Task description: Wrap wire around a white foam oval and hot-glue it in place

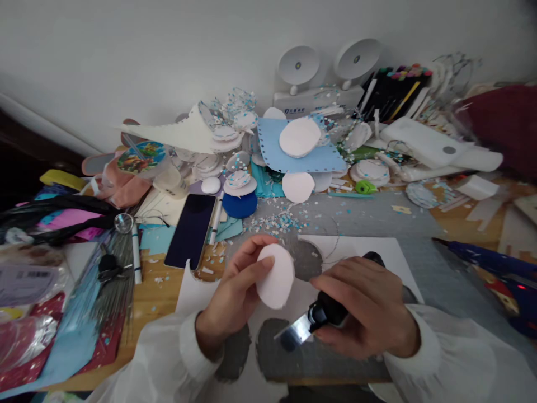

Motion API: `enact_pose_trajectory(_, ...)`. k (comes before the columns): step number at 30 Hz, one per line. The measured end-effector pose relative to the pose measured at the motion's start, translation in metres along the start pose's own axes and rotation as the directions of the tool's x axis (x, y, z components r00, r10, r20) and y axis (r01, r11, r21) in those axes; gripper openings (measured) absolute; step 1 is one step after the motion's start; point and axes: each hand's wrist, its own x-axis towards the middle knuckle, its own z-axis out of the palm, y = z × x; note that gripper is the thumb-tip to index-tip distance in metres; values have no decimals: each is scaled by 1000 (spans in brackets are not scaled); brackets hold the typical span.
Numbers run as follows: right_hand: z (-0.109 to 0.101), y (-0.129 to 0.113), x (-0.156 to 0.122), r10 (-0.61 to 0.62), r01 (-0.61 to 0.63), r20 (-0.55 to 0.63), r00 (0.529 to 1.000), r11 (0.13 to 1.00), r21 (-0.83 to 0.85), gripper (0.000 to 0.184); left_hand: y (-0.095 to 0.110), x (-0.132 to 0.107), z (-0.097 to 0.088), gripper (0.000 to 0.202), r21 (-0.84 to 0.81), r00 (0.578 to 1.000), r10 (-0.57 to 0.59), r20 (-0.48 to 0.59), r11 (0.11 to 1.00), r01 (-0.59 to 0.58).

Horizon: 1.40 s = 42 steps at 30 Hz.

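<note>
Pinching pale pink oval paper disc [276,276] in left hand [235,296] fingertips, long axis standing near-upright; right hand [369,308] clenching black-handled steel knife [312,322], blade pointing down-left, below left thumb.

Soft even light, warped edges.

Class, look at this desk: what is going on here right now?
A person's left hand holds a pale paper disc by its edge. The right hand grips a black-handled cutting tool. Under both lies a white sheet with round holes cut out. More discs and paper scraps lie farther back on the table.
</note>
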Motion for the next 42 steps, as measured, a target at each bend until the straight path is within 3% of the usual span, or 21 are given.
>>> enact_pose_trajectory(7,2,0,-2,-53,52,17,998,999,6,38,-1,1,3,33,38,990,142,-19,989,-141)
enact_pose_trajectory(11,2,1,-3,-46,46,1,999,999,-3,36,-4,2,2,39,89,989,136,51,986,-140)
enact_pose_trajectory(16,1,2,-2,-31,31,-13,999,999,-19,37,-9,2,2,45,229,966,217,143,942,-245)
enact_pose_trajectory(23,0,2,1,17,-17,-3,1000,1000,16,39,-11,-2,1,59,273,962,63,267,952,-138)
enact_pose_trajectory(27,2,0,2,93,-93,-3,996,995,26,37,-13,-2,1,80,324,951,28,309,937,-133)
enact_pose_trajectory(29,3,0,3,100,-100,-2,995,995,22,37,-14,-2,2,82,374,949,13,315,917,-137)
enact_pose_trajectory(32,3,0,3,101,-101,7,995,995,4,37,-12,-3,3,83,482,954,15,298,860,-164)
enact_pose_trajectory(35,4,1,1,131,-131,19,991,991,-14,37,-11,-5,1,86,635,947,74,312,726,-266)
enact_pose_trajectory(39,6,1,-3,209,-208,19,978,978,-30,34,-12,-8,-3,57,709,910,225,348,572,-413)
enact_pose_trajectory(42,7,1,-4,245,-245,10,969,969,-27,32,-12,-9,-6,45,717,886,301,352,522,-462)
